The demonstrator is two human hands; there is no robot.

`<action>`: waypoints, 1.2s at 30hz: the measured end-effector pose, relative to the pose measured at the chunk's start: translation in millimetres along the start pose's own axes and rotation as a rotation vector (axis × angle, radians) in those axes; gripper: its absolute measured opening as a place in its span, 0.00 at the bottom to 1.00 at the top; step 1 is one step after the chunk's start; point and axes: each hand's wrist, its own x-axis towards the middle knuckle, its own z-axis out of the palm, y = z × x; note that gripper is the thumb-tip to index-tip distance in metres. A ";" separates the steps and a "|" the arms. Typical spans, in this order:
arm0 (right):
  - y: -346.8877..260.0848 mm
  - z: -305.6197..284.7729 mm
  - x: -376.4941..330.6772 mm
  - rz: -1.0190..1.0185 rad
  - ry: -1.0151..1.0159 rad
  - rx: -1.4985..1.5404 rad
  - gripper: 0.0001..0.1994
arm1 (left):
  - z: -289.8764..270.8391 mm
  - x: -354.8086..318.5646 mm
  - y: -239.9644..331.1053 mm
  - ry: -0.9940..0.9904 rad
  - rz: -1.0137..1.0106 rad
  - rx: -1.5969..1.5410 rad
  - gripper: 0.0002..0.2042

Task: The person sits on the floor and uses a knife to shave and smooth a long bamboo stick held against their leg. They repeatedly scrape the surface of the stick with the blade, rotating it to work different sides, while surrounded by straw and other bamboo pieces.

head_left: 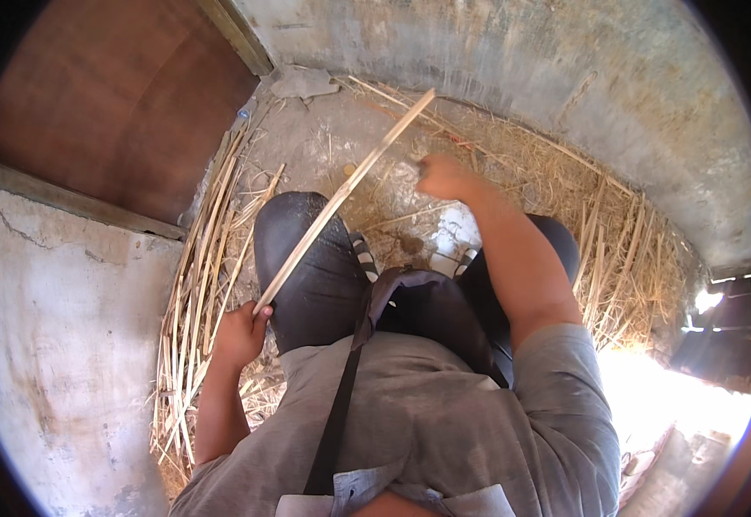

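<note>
My left hand [239, 332] grips the near end of a long pale split cane strip [345, 189], beside my left knee. The strip runs diagonally up and to the right over my dark-trousered left leg [302, 258] toward the wall. My right hand [443, 177] is stretched forward past my right knee with its fingers curled. It hovers over the straw-littered ground, and whether it holds anything I cannot tell.
A bundle of cane strips [199, 293] lies along the cracked wall at my left. Loose straw and more canes [617, 258] cover the ground at the right. A brown wooden door [117, 103] stands at upper left, a concrete wall [522, 60] ahead.
</note>
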 end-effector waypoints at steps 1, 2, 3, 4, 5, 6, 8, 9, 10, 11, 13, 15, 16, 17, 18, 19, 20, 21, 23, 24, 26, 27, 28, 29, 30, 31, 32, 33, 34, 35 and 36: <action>13.8 -7.3 -0.3 0.012 0.061 0.002 0.24 | -0.1 -0.4 -3.7 0.014 0.012 0.014 0.20; 25.9 -14.0 -3.9 0.029 0.120 0.009 0.25 | -2.7 0.7 -3.3 0.012 0.014 0.017 0.20; 25.4 -18.3 -8.2 0.045 0.171 0.021 0.26 | -4.1 -0.5 -2.2 0.004 0.009 0.024 0.19; 19.8 -17.4 -8.5 0.027 0.181 0.005 0.25 | -5.5 -0.9 -0.8 -0.005 0.006 0.030 0.19; 11.2 -13.5 -8.3 0.012 0.192 -0.012 0.24 | -7.0 -0.4 0.1 -0.015 0.006 0.036 0.19; -1.7 -10.5 -12.6 0.002 0.198 -0.029 0.23 | -6.5 0.1 0.5 -0.013 0.020 0.033 0.20; -60.5 -26.7 -33.3 -0.039 -0.026 0.002 0.24 | -4.5 -1.6 -2.1 -0.013 0.034 0.031 0.21; -82.7 -31.9 -44.8 -0.074 -0.063 -0.056 0.23 | -3.7 -3.0 -0.4 0.010 0.032 0.047 0.20; -101.1 -35.9 -54.4 -0.112 -0.101 -0.114 0.22 | -3.4 -5.4 3.9 0.035 0.025 0.062 0.19; -110.4 -37.6 -57.9 -0.153 -0.135 -0.177 0.22 | -2.1 -7.6 6.1 0.066 0.019 0.074 0.18; -47.5 -10.9 -25.6 -0.052 0.017 -0.018 0.19 | 6.6 -8.6 3.8 0.098 0.044 0.120 0.17; -4.9 -9.8 -8.4 -0.006 0.135 0.036 0.18 | 8.9 -3.7 5.1 0.127 0.047 0.149 0.17; 3.1 -12.8 -8.4 -0.005 0.159 0.022 0.19 | 6.8 -5.9 6.9 0.121 0.030 0.160 0.16; 8.4 -13.1 -7.3 -0.003 0.183 0.008 0.21 | 4.7 -6.9 8.2 0.114 0.014 0.171 0.16; 0.1 -13.0 -8.4 -0.023 0.130 -0.012 0.20 | 3.0 -7.0 9.2 0.113 0.024 0.170 0.16; -18.3 -12.9 -14.1 -0.042 0.073 -0.032 0.19 | 2.1 -6.9 10.2 0.110 0.033 0.169 0.16; -37.1 -12.2 -22.3 -0.059 0.011 -0.051 0.19 | 2.1 -7.5 11.5 0.101 0.041 0.168 0.16; -62.7 -14.9 -34.0 -0.078 -0.026 -0.088 0.19 | 3.5 -9.8 10.7 0.097 0.033 0.162 0.17; -105.2 -23.6 -53.4 -0.121 -0.093 -0.158 0.19 | 2.3 -13.4 11.2 0.095 0.017 0.158 0.17; -87.9 -15.5 -39.7 -0.115 -0.023 -0.109 0.19 | 3.0 -10.9 10.8 0.106 0.009 0.164 0.17; -6.8 18.1 0.9 -0.077 0.111 -0.005 0.21 | 8.6 -6.7 9.4 0.105 0.006 0.179 0.17; 38.3 15.7 14.1 -0.308 0.051 -0.364 0.22 | 10.0 -2.2 7.5 0.125 0.044 0.181 0.17; 45.8 7.2 18.0 -0.322 0.049 -0.424 0.23 | 9.3 -2.0 2.3 0.151 0.069 0.189 0.18; 54.4 -3.3 19.6 -0.331 0.048 -0.486 0.24 | 6.1 -1.8 -1.0 0.167 0.096 0.200 0.18; 33.9 -14.5 8.4 -0.144 0.099 -0.238 0.24 | 1.7 -5.0 -2.9 0.156 0.081 0.187 0.18; 20.2 -19.5 -4.1 0.060 0.144 0.012 0.24 | -1.0 -5.1 -3.2 0.135 0.082 0.171 0.19; 12.6 -13.7 -9.6 0.030 0.172 0.014 0.23 | -1.7 -3.9 -3.5 0.102 0.092 0.154 0.19; 1.5 -7.0 -11.4 0.002 0.199 0.014 0.21 | -4.4 -1.7 -3.6 0.054 0.073 0.144 0.20; -11.6 -0.6 -12.9 -0.029 0.226 0.012 0.19 | -7.7 1.2 -0.6 -0.008 0.049 0.078 0.21; -35.7 -2.7 -22.0 -0.047 0.199 0.000 0.18 | -11.5 2.5 2.0 -0.066 0.014 0.011 0.21; -59.4 -9.4 -35.4 -0.063 0.174 -0.009 0.17 | -13.8 2.8 2.7 -0.127 -0.019 -0.053 0.22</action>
